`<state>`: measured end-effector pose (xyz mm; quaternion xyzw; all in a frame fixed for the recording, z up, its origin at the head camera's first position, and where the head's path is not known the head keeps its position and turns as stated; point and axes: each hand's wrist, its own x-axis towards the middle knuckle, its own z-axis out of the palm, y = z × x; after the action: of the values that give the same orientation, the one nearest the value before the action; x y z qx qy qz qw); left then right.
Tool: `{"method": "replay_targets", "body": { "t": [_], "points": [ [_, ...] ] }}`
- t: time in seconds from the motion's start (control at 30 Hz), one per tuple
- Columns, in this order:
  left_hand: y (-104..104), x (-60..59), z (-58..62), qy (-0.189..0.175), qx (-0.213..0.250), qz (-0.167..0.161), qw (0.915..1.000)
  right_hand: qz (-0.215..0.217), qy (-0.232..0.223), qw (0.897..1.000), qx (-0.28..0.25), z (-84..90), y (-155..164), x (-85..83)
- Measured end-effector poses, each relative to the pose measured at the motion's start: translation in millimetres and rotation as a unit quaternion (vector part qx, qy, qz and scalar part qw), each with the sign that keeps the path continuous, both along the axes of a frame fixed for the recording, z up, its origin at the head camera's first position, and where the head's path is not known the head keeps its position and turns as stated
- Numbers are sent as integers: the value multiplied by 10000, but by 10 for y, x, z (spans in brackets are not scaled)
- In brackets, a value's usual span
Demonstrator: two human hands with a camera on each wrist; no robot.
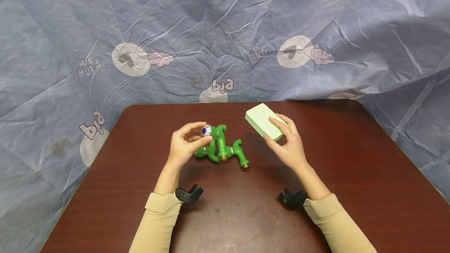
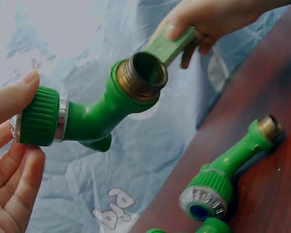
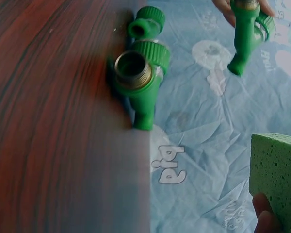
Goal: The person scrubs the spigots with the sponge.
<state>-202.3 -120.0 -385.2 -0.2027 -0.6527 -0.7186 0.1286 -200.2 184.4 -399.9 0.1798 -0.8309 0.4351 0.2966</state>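
Presently: green plastic tap [image 1: 215, 134], brass-threaded, raised above the desk [image 1: 351, 175], pinched by its ribbed knob in the left hand [image 1: 184, 145]. Likely rigid, light, best gripped at that knob. Just right of the tap: pale green sponge block [image 1: 264, 122], probably soft, clasped in the right hand [image 1: 288, 143]. Below the tap: more green taps [image 1: 228, 153] lying loose.

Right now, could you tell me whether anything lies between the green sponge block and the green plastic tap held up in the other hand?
Nothing visible does: only open air separates the green sponge block in the right hand from the green plastic tap in the left hand.
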Motion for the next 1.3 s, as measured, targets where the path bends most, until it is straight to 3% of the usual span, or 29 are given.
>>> {"method": "replay_targets", "body": {
  "t": [0.2,0.4,0.57,0.73,1.07,1.3],
  "points": [
    [-175,-53,-52,-567,472,159,9971,-165,-329,9993,102,-96,72,-58],
    [-359,-127,-159,-1109,969,356,9885,-194,-645,9977,113,-186,145,-110],
    [-469,-162,-238,-1541,1484,163,9767,-215,-706,9972,96,-259,201,-146],
    [-594,-194,-327,-1706,1788,15,9690,-200,-888,9958,77,-325,266,-177],
    [-823,-208,-500,-1906,1980,27,9615,-221,-1150,9928,255,-426,392,-227],
    [-894,-233,-589,-2221,1821,112,9578,-218,-1269,9914,234,-516,456,-269]
  ]
}}
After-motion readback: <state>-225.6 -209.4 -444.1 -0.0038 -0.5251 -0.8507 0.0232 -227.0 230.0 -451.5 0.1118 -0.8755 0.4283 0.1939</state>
